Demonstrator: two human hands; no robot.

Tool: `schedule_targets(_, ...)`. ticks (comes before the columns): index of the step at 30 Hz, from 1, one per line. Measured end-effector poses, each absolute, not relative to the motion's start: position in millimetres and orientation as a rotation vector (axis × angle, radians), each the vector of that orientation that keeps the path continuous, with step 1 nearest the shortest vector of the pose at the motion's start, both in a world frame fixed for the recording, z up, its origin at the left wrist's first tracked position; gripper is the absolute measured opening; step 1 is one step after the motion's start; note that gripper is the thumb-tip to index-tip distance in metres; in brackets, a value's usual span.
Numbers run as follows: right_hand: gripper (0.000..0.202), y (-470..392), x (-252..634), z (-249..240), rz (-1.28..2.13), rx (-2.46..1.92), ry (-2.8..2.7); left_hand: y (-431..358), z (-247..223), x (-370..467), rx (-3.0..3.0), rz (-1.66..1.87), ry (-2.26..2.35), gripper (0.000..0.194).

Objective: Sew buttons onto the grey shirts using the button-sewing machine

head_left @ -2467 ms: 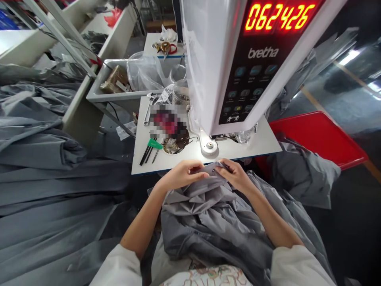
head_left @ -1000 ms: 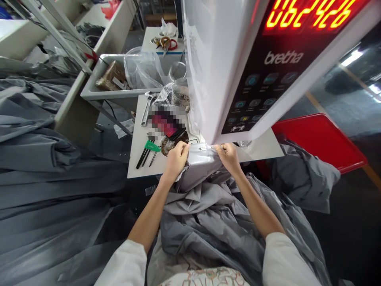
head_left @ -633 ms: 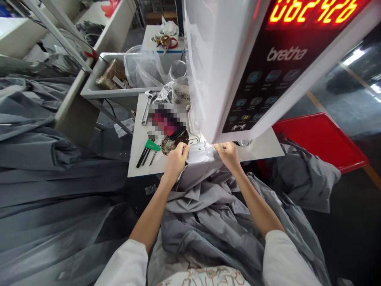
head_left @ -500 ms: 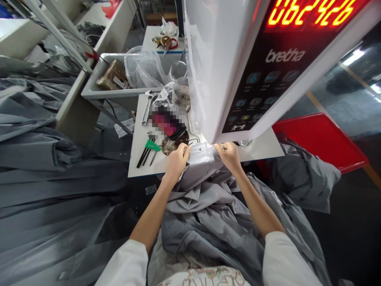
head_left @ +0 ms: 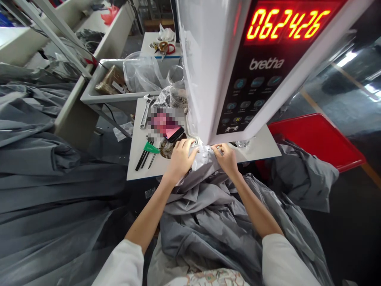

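Note:
Grey fabric [head_left: 205, 161] is bunched at the table's front edge, under the white machine head, and hangs down over my lap. My left hand [head_left: 181, 159] holds its left side, fingers reaching forward over the cloth and thumb towards the middle. Opposite, my right hand [head_left: 226, 159] pinches the fabric's edge between thumb and fingers. Small dark dots, perhaps snaps or holes, show on the strip between the hands. The white machine [head_left: 205, 79] bears a black panel [head_left: 253, 79] with a red number display. Its lower end hides whatever lies just beyond the fabric.
On the white table [head_left: 133, 159] lie an adjustable wrench [head_left: 145, 113], a phone [head_left: 175, 134], black hex keys with a green holder [head_left: 151, 148] and small metal parts. A sink-like tray [head_left: 89, 93] stands behind. Grey fabric piles [head_left: 44, 167] lie left; a red tray [head_left: 321, 139] is right.
My left hand has shifted inward and forward over the fabric, its fingers now more extended. My right hand has moved slightly left along the edge. The view has turned slightly.

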State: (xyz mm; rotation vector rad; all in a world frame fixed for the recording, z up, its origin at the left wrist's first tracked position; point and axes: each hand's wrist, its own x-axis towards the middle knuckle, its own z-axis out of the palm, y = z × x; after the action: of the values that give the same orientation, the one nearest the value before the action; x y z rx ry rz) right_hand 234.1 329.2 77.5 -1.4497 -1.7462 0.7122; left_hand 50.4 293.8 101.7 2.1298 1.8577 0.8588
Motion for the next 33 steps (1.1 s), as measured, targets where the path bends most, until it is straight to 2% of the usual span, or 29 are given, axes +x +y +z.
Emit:
schedule_targets(3,0.025,329.2,234.1,77.6,0.746,-1.451,-1.731,300.5,103.4,64.6,2.125,0.886,1.681,0.03)
schedule_targets(11,0.024,316.9,251.1,84.5,0.818,-1.459,-1.81,301.1,71.8,76.4,1.936,1.015,1.705,0.028)
schedule_targets(15,0.024,312.9,278.6,96.7,0.601,-1.386,-1.789,299.9,70.4,76.0,1.937,1.023,1.7,0.025)
schedule_targets(20,0.023,336.7,324.0,107.0,0.297,-1.501,-1.71,300.2,71.6,76.6,1.955,1.016,1.694,0.023)
schedule_targets(24,0.015,365.8,340.3,103.0,0.316,-1.517,-1.985,300.1,70.2,76.4,1.963,1.01,1.697,0.024)
schedule_targets(33,0.016,398.8,340.4,94.0,0.21,-1.762,-2.202,299.1,71.1,75.5,1.981,1.015,1.671,0.025)
